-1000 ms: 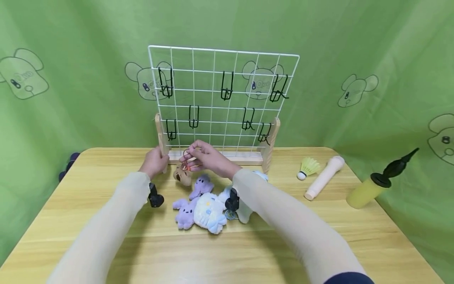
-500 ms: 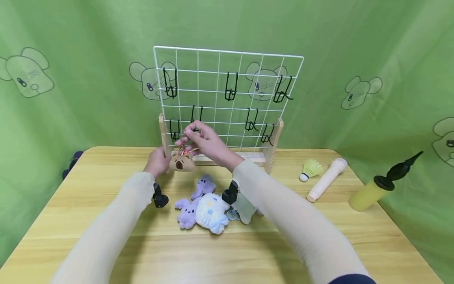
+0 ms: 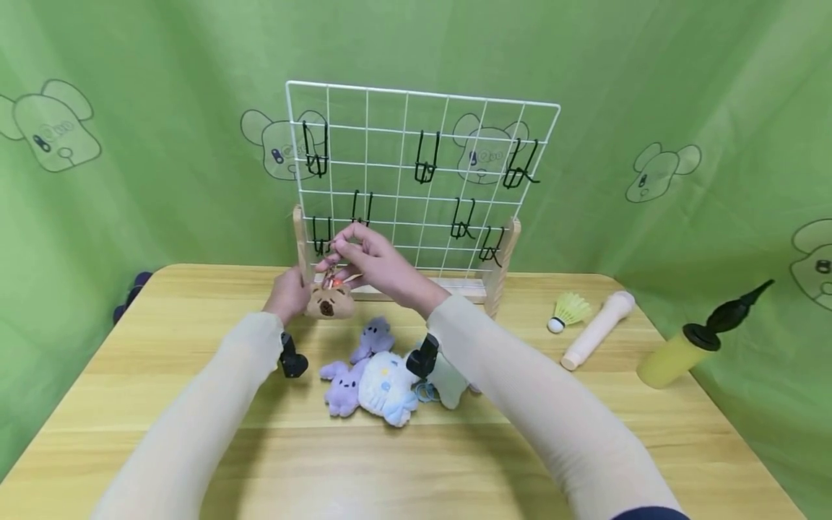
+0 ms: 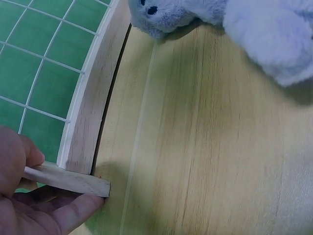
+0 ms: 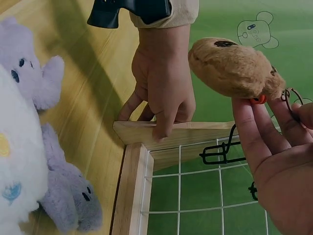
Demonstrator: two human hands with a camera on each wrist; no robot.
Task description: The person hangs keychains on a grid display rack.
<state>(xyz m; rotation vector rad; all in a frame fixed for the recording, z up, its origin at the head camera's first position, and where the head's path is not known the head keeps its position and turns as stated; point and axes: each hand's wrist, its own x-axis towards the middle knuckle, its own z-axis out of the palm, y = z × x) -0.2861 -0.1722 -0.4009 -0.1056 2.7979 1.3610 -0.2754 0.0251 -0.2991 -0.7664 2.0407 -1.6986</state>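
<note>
At the rack's left end, my left hand (image 3: 288, 295) grips the wooden side post (image 4: 68, 180), thumb on one face and fingers on the other. My right hand (image 3: 380, 263) pinches the ring of a brown bear plush keychain (image 5: 232, 66) between thumb and forefinger. The plush hangs below those fingers with a small orange-red bead (image 5: 258, 100) beside it. The ring is close in front of the lower left black hook (image 3: 320, 235) on the white wire grid (image 3: 403, 166). In the right wrist view, the other fingers extend under the plush.
Before the rack lie purple plushes (image 3: 342, 390), a white plush (image 3: 383, 383) and a pale green plush (image 3: 448, 379). Several other black hooks hang on the grid. At right are a shuttlecock (image 3: 568, 310), a pale stick (image 3: 598, 331) and a yellow pump (image 3: 676, 354).
My right hand has raised the bear keychain from close to the table up toward the lower left hook, then shifted it slightly left. My left hand keeps its grip on the post.
</note>
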